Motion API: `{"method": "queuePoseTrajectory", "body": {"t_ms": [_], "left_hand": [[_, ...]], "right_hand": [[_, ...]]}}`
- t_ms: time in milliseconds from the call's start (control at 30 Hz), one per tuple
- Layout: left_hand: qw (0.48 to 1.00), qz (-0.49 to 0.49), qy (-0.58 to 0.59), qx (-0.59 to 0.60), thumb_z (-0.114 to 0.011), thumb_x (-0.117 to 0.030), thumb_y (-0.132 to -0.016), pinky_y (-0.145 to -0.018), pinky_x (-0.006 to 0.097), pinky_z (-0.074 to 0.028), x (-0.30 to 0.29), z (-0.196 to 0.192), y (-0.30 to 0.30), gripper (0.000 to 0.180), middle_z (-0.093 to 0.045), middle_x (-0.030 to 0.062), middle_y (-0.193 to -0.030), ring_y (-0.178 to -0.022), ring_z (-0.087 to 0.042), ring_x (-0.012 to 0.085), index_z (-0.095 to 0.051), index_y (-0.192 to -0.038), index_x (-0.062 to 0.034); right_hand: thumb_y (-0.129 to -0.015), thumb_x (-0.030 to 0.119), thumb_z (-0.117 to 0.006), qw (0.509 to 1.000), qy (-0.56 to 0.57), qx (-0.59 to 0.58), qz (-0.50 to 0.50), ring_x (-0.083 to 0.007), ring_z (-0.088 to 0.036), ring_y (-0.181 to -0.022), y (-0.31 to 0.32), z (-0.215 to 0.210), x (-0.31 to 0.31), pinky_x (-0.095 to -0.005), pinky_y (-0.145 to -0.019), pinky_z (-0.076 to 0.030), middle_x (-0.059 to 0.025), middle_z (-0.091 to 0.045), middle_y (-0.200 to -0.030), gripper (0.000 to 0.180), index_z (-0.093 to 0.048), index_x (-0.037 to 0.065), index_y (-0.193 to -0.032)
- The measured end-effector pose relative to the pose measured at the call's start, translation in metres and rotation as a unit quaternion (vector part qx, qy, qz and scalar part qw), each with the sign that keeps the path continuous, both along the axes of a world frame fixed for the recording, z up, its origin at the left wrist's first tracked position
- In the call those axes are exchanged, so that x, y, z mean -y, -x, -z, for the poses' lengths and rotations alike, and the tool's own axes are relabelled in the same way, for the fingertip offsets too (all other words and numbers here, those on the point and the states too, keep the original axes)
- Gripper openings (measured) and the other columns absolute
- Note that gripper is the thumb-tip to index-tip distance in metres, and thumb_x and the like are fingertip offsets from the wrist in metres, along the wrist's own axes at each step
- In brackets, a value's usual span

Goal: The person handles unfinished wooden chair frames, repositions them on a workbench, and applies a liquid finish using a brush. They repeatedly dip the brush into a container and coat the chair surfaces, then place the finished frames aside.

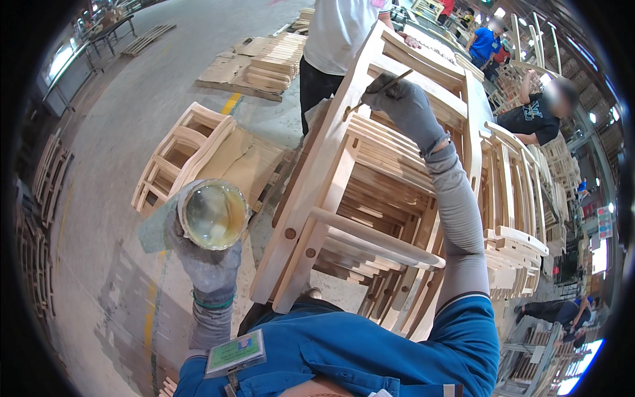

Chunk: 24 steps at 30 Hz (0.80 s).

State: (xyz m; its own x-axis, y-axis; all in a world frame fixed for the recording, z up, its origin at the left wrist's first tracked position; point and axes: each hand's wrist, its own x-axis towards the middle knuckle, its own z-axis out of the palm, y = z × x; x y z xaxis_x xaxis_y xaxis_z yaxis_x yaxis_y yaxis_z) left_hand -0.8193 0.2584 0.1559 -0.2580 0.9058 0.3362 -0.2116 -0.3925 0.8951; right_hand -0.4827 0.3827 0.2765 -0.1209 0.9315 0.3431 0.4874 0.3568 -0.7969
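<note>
My left hand [208, 261], in a grey glove, holds a small round cup [214, 215] of yellowish liquid at the lower left. My right hand [405, 106], also gloved, grips a thin stick or brush [380, 91] whose tip touches the side rail of an unfinished wooden chair frame [331, 192]. That frame lies tilted on a stack of similar chair frames in front of me.
More wooden chair frames [178, 159] lie on cardboard on the concrete floor at left. Stacks of wood parts [278, 59] sit further back. A person in a white shirt [337, 33] stands behind the chair; other people are at the right among chair stacks [516, 198].
</note>
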Motion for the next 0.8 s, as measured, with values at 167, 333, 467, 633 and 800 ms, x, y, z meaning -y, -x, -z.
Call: {"method": "queuePoseTrajectory", "body": {"t_ms": [167,333,467,633,800], "left_hand": [[0.986,0.082,0.038,0.141,-0.072,0.004,-0.064,-0.100,0.035,-0.039,0.001,-0.014,-0.006,0.087,-0.036,0.0106,-0.131,-0.120,-0.039,0.0226,-0.024,-0.135,-0.0081],[0.984,0.139,-0.112,-0.003,-0.066,0.013,-0.065,-0.100,0.037,-0.039,-0.001,-0.024,-0.026,0.086,-0.033,0.0123,-0.133,-0.123,-0.037,0.0243,-0.024,-0.137,-0.0109],[0.965,0.202,-0.163,0.027,-0.061,-0.011,-0.081,-0.102,0.039,-0.037,0.011,-0.025,-0.042,0.065,-0.034,0.0118,-0.134,-0.122,-0.039,0.0238,-0.025,-0.136,-0.0095],[0.795,0.423,0.026,0.434,-0.037,-0.049,-0.088,-0.101,0.041,-0.036,0.025,-0.044,-0.062,0.061,-0.046,0.0156,-0.125,-0.118,-0.045,0.0270,-0.036,-0.130,-0.0051],[0.845,0.342,0.022,0.409,-0.036,-0.051,-0.086,-0.101,0.043,-0.036,0.037,-0.046,-0.081,0.062,-0.045,0.0159,-0.126,-0.119,-0.044,0.0286,-0.037,-0.129,-0.0057]], "right_hand": [[-0.075,0.007,-0.063,0.990,-0.046,0.126,-0.036,-0.0160,-0.060,-0.076,0.007,-0.010,0.025,-0.0250,-0.071,-0.047,-0.0079,-0.063,-0.081,0.014,-0.065,-0.004,-0.084],[-0.075,0.003,-0.065,0.999,0.006,0.002,0.053,-0.0145,-0.062,-0.076,0.034,-0.044,0.093,-0.0232,-0.071,-0.049,-0.0063,-0.064,-0.081,0.014,-0.066,-0.002,-0.088],[-0.075,0.002,-0.068,0.982,-0.054,-0.183,-0.006,-0.0166,-0.064,-0.080,0.068,-0.038,0.168,-0.0283,-0.070,-0.055,-0.0149,-0.065,-0.089,0.012,-0.060,-0.002,-0.083],[-0.078,-0.004,-0.063,0.983,-0.088,-0.163,0.010,-0.0212,-0.063,-0.087,0.104,0.012,0.229,-0.0272,-0.068,-0.055,-0.0197,-0.062,-0.098,0.023,-0.053,-0.005,-0.099],[-0.082,0.006,-0.062,0.926,-0.016,-0.361,-0.109,-0.0286,-0.059,-0.098,0.121,0.035,0.282,-0.0374,-0.079,-0.052,-0.0219,-0.057,-0.111,0.035,-0.051,-0.005,-0.113]]}}
